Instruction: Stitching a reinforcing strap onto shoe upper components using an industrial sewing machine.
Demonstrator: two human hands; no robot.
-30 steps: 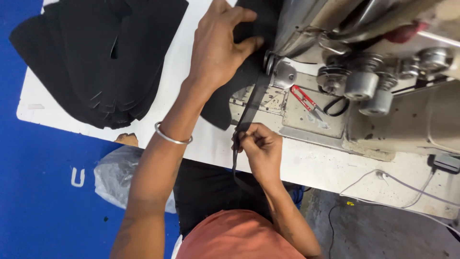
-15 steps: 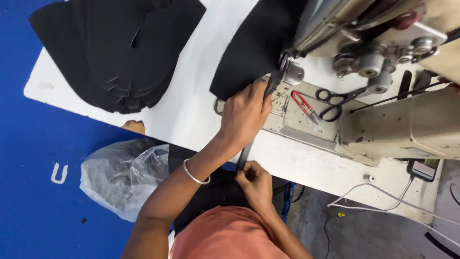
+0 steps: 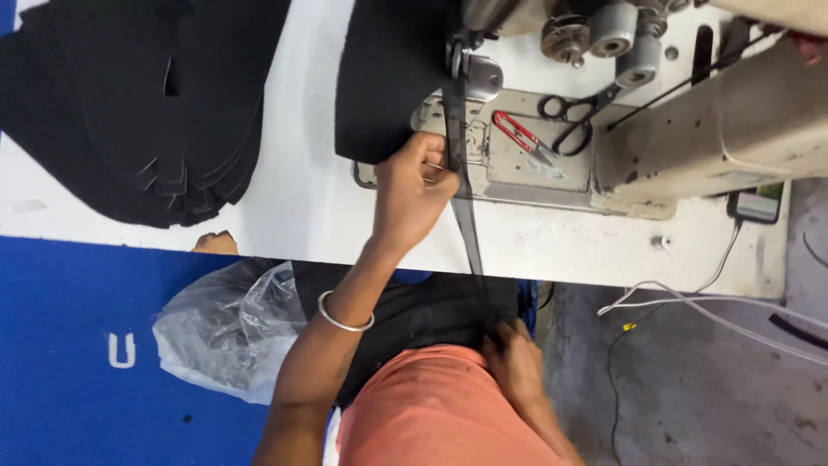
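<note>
Beside the sewing machine [image 3: 655, 129], the left hand [image 3: 412, 194] has its fingers pinched on a dark strap [image 3: 466, 216] against the black fabric piece [image 3: 388, 78] on the white surface [image 3: 293, 198]. Nearer, the right hand [image 3: 515, 362] grips the strap's lower end, fingers closed.

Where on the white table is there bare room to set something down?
Bare white table lies between the stack of black pieces and the black fabric, and along the near edge under the sewing machine. The plate around the scissors and red snips is crowded.
</note>
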